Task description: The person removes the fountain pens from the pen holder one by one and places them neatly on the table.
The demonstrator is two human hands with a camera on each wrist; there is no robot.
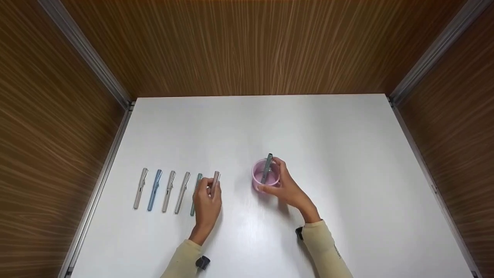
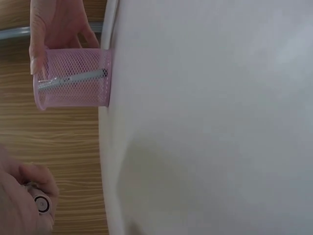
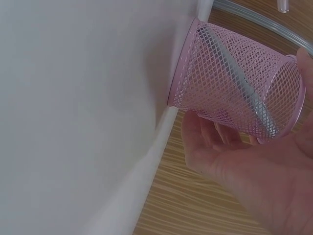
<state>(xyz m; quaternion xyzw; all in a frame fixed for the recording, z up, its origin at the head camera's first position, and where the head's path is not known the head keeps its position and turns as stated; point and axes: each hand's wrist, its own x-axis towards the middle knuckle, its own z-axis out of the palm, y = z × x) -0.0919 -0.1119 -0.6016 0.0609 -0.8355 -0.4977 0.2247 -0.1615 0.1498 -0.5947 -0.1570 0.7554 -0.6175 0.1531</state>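
My left hand (image 1: 207,199) pinches a pale pinkish-grey pen (image 1: 215,181) between thumb and fingers; in the left wrist view, the round end of this pen (image 2: 43,203) points at the camera. My right hand (image 1: 287,189) curls round the side and rim of a pink mesh pen cup (image 3: 195,90), which stands upright on the table. Inside the cup, a dark green pen (image 1: 266,169) leans against the wall, its top above the rim. A green pen (image 1: 198,181) on the table is partly hidden behind my left hand.
Further left on the white table (image 1: 239,127), a blue pen (image 1: 154,190) and several greyish pens (image 1: 182,193) lie side by side in a row. Wood-patterned panels (image 1: 247,46) with metal edge rails (image 1: 88,54) enclose the table at the back and sides.
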